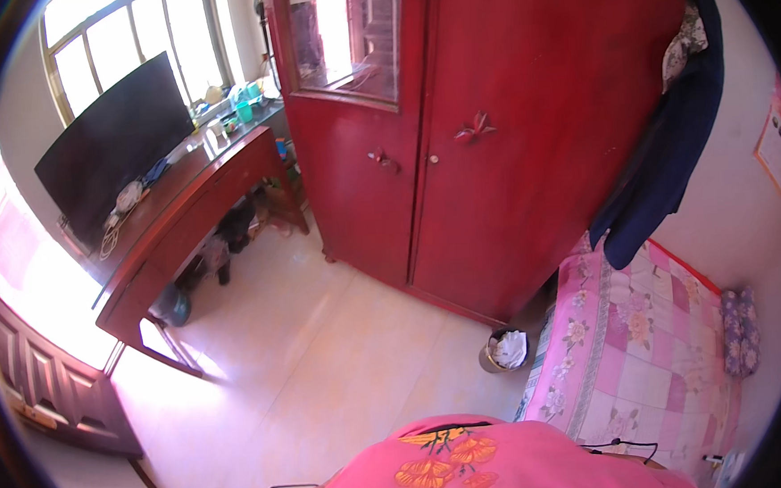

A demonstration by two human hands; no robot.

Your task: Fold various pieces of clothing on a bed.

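Observation:
Neither of my hands is in view; only a little of my arms shows at the lower edge, beside my pink top (444, 465) with orange flowers. Before me stands a tall red wardrobe (513, 169) with its doors closed and a glass pane in the left one. At its foot is a small waste bin (487, 361) lined or filled with white material. To the right lies a bed with a pink and white floral patchwork cover (628, 343). A dark blue garment (679, 139) hangs at the wardrobe's right side.
A red-brown desk (206, 188) at the left bears a large dark monitor or television (119, 143), cables and a green cup (244, 112). Beneath it are bags and a dark bucket (173, 305). A panelled door (64, 385) stands at the far left. A rolled floral pillow (740, 333) lies on the bed.

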